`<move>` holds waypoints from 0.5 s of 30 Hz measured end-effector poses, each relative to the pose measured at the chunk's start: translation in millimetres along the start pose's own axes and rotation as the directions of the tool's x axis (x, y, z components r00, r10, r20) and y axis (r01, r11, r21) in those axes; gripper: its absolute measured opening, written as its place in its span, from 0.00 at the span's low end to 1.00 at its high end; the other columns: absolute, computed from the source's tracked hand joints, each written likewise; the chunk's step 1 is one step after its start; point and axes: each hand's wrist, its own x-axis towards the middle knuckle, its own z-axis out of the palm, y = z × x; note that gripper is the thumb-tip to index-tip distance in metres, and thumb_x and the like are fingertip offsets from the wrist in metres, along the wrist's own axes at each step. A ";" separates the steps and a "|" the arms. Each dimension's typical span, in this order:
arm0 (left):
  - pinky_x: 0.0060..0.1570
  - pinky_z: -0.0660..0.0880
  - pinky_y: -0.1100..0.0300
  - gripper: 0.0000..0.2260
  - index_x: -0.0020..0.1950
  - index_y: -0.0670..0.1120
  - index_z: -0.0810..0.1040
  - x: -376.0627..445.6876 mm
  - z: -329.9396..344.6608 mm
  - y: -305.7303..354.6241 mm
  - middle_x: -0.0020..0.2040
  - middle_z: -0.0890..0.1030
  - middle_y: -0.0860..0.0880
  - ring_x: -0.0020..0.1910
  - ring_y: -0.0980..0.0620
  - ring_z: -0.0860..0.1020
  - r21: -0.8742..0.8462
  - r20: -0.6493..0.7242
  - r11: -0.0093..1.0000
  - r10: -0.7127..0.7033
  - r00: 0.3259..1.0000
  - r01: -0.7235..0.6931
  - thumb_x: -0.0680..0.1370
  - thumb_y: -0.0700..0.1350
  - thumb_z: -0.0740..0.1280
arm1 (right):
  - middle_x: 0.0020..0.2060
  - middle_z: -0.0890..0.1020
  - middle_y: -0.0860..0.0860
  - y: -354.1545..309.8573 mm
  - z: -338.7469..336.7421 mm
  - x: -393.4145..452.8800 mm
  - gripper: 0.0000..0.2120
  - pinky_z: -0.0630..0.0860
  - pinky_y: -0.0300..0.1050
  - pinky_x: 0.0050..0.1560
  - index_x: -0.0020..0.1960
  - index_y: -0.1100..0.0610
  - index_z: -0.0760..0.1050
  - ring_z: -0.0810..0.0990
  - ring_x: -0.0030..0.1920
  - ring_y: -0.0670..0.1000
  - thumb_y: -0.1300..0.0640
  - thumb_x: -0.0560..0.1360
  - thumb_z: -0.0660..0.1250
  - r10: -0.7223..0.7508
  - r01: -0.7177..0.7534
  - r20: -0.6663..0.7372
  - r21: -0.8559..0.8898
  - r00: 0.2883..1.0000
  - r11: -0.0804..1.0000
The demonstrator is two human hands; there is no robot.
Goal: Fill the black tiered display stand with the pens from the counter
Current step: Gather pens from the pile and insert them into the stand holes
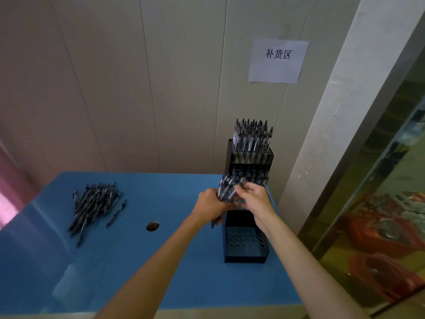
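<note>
Fingers of the left hand [210, 204] curl round a bundle of pens [226, 188], gripping it low on the barrels so the tops fan out above the fist and a tip or two pokes out below. Those of the right hand [254, 196] bend in towards that fan and seem to be pinching one pen out of it, though from where I stand I cannot see the contact clearly.

Both hands hover over the black tiered display stand [247, 226] at the right end of the blue counter [142, 203]. Its top tier is packed with upright pens, the middle one looks partly filled, and the front tier [245, 241] shows rows of bare holes. A loose heap of pens [95, 204] lies well apart on the counter's left side.

These pens look light, stiff and smooth-sided, so a bunch held loosely would likely slip or splay; a firm squeeze round the middle suits it. A single pen is best taken near its upper end, leaving the tip free to find a hole. Nothing here looks fragile, but the slim stand could probably be nudged.
</note>
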 end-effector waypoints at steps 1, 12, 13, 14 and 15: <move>0.26 0.78 0.56 0.14 0.46 0.39 0.78 1.0 -1.2 -0.2 0.35 0.83 0.41 0.25 0.47 0.79 0.008 0.010 1.000 -0.013 1.000 0.013 0.73 0.47 0.78 | 0.48 0.86 0.55 -2.4 -4.6 4.5 0.05 0.83 0.44 0.45 0.54 0.59 0.80 0.86 0.48 0.53 0.60 0.80 0.68 0.001 0.000 -0.025 0.039 1.000 0.999; 0.27 0.60 0.61 0.13 0.37 0.44 0.63 21.9 -6.7 -2.9 0.29 0.65 0.49 0.25 0.53 0.60 0.090 -0.188 0.996 0.001 0.982 0.016 0.74 0.38 0.68 | 0.39 0.86 0.50 -25.6 -38.5 46.4 0.08 0.84 0.46 0.43 0.50 0.59 0.79 0.86 0.39 0.47 0.57 0.75 0.75 -0.414 0.358 -0.077 -0.376 0.907 0.855; 0.26 0.60 0.61 0.14 0.37 0.44 0.63 23.6 -6.4 -1.6 0.29 0.65 0.49 0.25 0.53 0.60 0.084 -0.198 0.996 0.004 0.980 0.013 0.74 0.38 0.68 | 0.38 0.86 0.49 -23.7 -38.3 48.8 0.08 0.84 0.46 0.43 0.49 0.58 0.79 0.85 0.38 0.46 0.57 0.74 0.75 -0.435 0.373 -0.065 -0.413 0.898 0.831; 0.27 0.59 0.61 0.14 0.37 0.44 0.63 25.0 -6.0 -0.4 0.29 0.65 0.49 0.25 0.53 0.60 0.080 -0.204 0.997 0.005 0.979 0.011 0.74 0.38 0.68 | 0.38 0.85 0.49 -21.3 -38.2 51.1 0.08 0.84 0.45 0.43 0.49 0.58 0.79 0.85 0.38 0.46 0.57 0.74 0.75 -0.448 0.382 -0.053 -0.440 0.892 0.813; 0.27 0.59 0.60 0.14 0.36 0.45 0.62 26.4 -5.4 0.9 0.29 0.64 0.49 0.25 0.53 0.59 0.079 -0.210 0.997 0.007 0.978 0.010 0.74 0.38 0.68 | 0.38 0.85 0.49 -19.3 -37.7 52.9 0.07 0.83 0.45 0.43 0.48 0.58 0.78 0.85 0.37 0.45 0.57 0.74 0.75 -0.456 0.388 -0.042 -0.461 0.889 0.798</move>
